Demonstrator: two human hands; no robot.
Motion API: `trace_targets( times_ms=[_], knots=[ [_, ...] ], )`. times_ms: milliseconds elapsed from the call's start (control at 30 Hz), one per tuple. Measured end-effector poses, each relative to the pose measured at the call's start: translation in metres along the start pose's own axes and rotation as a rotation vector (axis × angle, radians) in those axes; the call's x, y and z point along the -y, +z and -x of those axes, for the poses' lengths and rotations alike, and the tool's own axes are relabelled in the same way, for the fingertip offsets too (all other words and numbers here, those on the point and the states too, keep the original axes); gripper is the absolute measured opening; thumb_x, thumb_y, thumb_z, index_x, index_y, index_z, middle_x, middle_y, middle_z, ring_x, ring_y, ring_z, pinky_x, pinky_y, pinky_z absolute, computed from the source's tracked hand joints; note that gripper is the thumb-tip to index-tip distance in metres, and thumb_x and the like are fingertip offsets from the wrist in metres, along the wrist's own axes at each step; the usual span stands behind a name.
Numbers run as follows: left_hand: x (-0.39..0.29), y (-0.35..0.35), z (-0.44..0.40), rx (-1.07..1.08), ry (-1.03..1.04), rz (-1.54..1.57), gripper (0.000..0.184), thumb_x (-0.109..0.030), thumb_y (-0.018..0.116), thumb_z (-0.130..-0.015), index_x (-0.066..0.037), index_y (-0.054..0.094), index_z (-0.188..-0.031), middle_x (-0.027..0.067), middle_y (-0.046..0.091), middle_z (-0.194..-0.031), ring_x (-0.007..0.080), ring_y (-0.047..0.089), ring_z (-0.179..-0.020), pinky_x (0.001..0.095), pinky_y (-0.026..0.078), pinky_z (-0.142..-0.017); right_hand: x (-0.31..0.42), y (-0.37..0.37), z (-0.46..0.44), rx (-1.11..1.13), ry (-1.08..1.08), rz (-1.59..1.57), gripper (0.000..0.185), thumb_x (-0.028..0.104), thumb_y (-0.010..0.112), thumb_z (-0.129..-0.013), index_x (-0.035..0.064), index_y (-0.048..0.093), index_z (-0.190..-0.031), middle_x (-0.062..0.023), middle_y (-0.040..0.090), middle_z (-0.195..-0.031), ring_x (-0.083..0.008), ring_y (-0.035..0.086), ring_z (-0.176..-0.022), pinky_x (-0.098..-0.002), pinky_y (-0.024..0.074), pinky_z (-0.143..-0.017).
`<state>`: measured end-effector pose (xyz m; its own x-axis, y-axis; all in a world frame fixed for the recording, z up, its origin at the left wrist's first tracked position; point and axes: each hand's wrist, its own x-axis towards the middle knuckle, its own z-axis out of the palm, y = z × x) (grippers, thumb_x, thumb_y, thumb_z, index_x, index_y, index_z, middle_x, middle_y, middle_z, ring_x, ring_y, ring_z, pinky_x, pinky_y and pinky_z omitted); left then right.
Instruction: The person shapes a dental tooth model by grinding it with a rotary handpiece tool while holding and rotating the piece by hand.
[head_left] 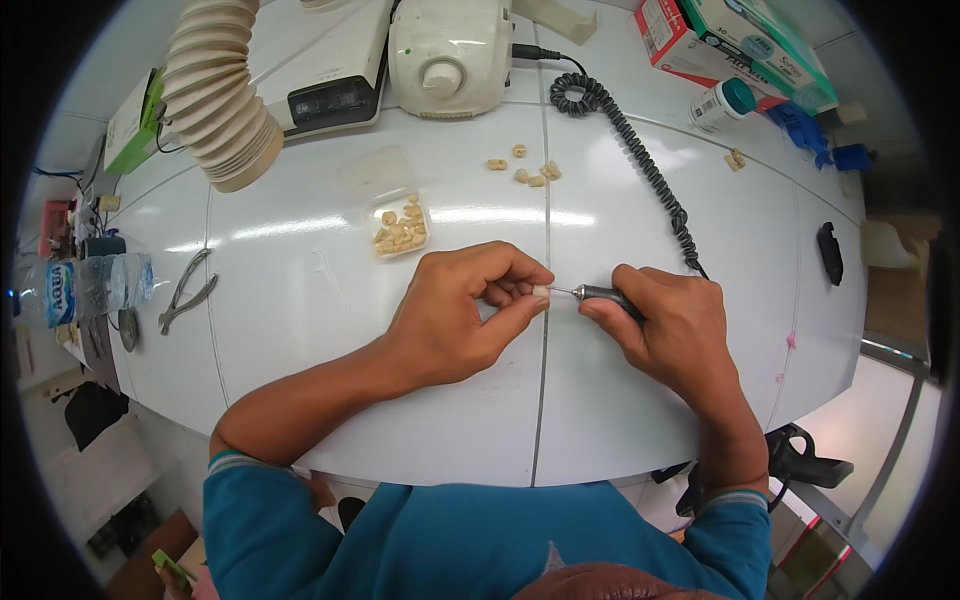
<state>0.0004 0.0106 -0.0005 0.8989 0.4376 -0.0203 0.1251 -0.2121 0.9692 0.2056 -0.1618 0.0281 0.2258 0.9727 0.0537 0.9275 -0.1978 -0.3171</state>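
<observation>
Black handpiece (612,296) crosswise, bit (563,290) leftward

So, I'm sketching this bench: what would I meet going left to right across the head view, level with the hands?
Bottle, pliers, left hand, handpiece, right hand, black object.

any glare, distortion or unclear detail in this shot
Head view: glare streaks the white tabletop either side of the clear container; head view: fisheye distortion bows the tabletop's edges, with blackened corners; head view: the pale piece in the left hand is too small for fine detail.
</observation>
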Motion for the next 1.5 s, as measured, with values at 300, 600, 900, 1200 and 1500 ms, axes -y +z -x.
trace_targets(
  times_ms=[300, 600, 900, 1200, 1500],
  knots=[
    [0.0022, 0.0022, -0.0008, 0.005, -0.009, 0.026, 0.018, -0.003, 0.080, -0.099, 0.004, 0.079, -0.115, 0.0101, 0.081, -0.103, 0.0129, 0.074, -0.091, 0.0266, 0.061, -0.082, -0.0032, 0.0000, 0.0010, -0.002, -0.022, 0.010, 0.051, 0.059, 0.077, -0.100, 0.0119, 0.071, -0.082, -0.0045, 0.066, -0.064, -0.0257, 0.064, -0.052, -0.0394, 0.0447, -0.049],
    [-0.0001, 0.0018, -0.0011, 0.001, -0.026, -0.004, 0.018, -0.003, 0.081, -0.097, 0.004, 0.079, -0.113, 0.0090, 0.081, -0.102, 0.0120, 0.074, -0.090, 0.0261, 0.061, -0.081, -0.0030, -0.0001, 0.0011, 0.012, -0.013, 0.007, 0.052, 0.060, 0.077, -0.100, 0.0112, 0.071, -0.082, -0.0041, 0.066, -0.063, -0.0259, 0.064, -0.051, -0.0398, 0.0444, -0.048],
    [0.0012, 0.0028, -0.0011, -0.003, -0.007, 0.019, 0.019, -0.002, 0.082, -0.098, 0.004, 0.079, -0.115, 0.0099, 0.081, -0.101, 0.0124, 0.074, -0.090, 0.0268, 0.062, -0.081, -0.0030, -0.0023, 0.0008, 0.049, -0.001, 0.025, 0.053, 0.062, 0.074, -0.101, 0.0119, 0.072, -0.083, -0.0041, 0.067, -0.064, -0.0269, 0.066, -0.053, -0.0408, 0.0459, -0.049],
    [-0.0012, 0.0016, -0.0009, 0.009, -0.040, 0.007, 0.018, -0.001, 0.079, -0.100, 0.005, 0.078, -0.116, 0.0131, 0.082, -0.104, 0.0145, 0.076, -0.091, 0.0284, 0.063, -0.083, -0.0048, -0.0014, 0.0014, 0.038, -0.006, -0.007, 0.054, 0.062, 0.073, -0.102, 0.0116, 0.072, -0.083, -0.0049, 0.066, -0.062, -0.0275, 0.065, -0.052, -0.0411, 0.0459, -0.049],
    [0.0001, 0.0027, -0.0017, 0.011, -0.042, 0.045, 0.019, -0.001, 0.079, -0.100, 0.006, 0.077, -0.118, 0.0135, 0.082, -0.105, 0.0162, 0.077, -0.091, 0.0289, 0.063, -0.084, -0.0035, -0.0044, 0.0000, 0.062, 0.005, -0.016, 0.055, 0.063, 0.073, -0.102, 0.0112, 0.071, -0.081, -0.0050, 0.065, -0.062, -0.0283, 0.065, -0.052, -0.0422, 0.0456, -0.049]
  ],
)
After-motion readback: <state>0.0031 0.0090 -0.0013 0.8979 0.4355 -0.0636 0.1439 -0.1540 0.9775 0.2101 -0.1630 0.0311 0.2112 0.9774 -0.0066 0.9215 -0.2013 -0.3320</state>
